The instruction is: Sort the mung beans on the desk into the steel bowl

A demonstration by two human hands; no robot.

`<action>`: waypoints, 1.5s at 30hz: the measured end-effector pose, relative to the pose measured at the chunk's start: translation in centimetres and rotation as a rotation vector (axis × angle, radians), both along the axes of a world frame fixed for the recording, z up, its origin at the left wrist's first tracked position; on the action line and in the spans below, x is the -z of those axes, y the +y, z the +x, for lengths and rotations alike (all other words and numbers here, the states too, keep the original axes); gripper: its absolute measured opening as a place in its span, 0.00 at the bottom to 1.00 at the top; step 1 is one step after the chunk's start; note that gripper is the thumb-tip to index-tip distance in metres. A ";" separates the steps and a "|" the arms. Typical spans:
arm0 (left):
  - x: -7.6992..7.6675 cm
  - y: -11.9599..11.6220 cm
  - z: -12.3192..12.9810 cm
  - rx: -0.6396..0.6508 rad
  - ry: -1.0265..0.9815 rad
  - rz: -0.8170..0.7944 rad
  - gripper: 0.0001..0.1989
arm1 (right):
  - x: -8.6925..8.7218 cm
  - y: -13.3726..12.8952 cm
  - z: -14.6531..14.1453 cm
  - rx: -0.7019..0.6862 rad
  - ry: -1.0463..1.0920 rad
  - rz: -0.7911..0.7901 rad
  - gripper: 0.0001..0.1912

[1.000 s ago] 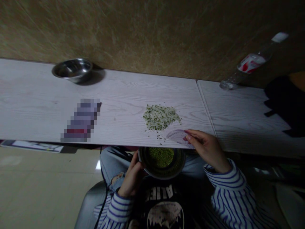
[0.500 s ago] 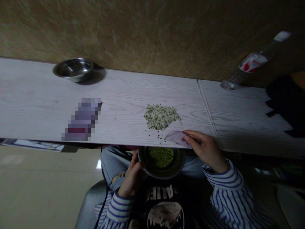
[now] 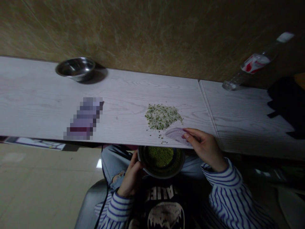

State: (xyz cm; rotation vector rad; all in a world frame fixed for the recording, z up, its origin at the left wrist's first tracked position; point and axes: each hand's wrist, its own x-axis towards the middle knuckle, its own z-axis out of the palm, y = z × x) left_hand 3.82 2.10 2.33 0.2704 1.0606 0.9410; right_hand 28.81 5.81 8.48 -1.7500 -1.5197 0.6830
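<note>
My left hand [image 3: 133,175] grips the left rim of a metal bowl [image 3: 164,175], held under the table's front edge. Green mung beans [image 3: 162,156] cover the bottom of that bowl. Between the thumb and fingers of my right hand [image 3: 205,146] is a clear plastic protractor [image 3: 176,134], its curved edge turned toward the far left. A spread pile of white rice mixed with green beans [image 3: 163,117] lies on the table just beyond the protractor. Several loose beans [image 3: 160,136] are scattered between the pile and the front edge, close to the protractor's left end.
On the white wood-grain table [image 3: 128,92] a second metal bowl [image 3: 76,70] stands at the back left. A pixelated flat item [image 3: 84,119] lies left of the pile. A plastic bottle [image 3: 254,63] stands by the wall, with a dark bag [image 3: 286,105] at far right.
My right hand has shifted the protractor very slightly away from the table's front edge. The left hand and its bowl hold still; the whole view has drifted a little.
</note>
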 end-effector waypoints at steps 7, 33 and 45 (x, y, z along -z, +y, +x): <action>0.0 0.0 -0.2 -0.002 0.020 0.006 0.24 | -0.4 0.1 -1.0 -0.065 -0.023 0.001 0.14; 0.5 0.0 -0.4 -0.003 0.007 0.015 0.28 | 0.5 0.8 -1.2 0.007 0.045 0.014 0.15; 0.6 0.1 -0.5 -0.002 0.008 0.020 0.25 | -0.2 0.4 -1.6 -0.027 0.022 0.010 0.15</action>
